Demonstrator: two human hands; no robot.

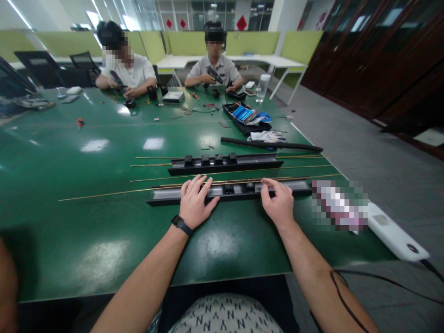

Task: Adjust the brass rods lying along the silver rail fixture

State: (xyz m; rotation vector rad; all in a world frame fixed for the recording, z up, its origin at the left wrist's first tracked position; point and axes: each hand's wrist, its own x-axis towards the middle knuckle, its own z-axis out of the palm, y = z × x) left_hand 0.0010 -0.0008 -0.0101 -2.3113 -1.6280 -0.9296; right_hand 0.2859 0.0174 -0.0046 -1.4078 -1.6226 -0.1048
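Observation:
Nearest me on the green table lies a long black channel rail (166,196) with a pale inner strip. Black blocks (229,188) sit in it between my hands. My left hand (196,201), with a dark watch at the wrist, rests over the rail, fingers spread. My right hand (278,200) is curled at the rail's far edge, thumb and forefinger close together on a thin brass-coloured rod (239,181); the fingertips are small in view. Another loose rod (104,195) sticks out to the left.
A second rail (197,169) with several black blocks lies behind, flanked by thin rods. Beyond are a black strip (270,144), white gloves (267,136) and a black tray (232,115). A white device (395,231) overhangs the right edge. Two people sit opposite, holding tools.

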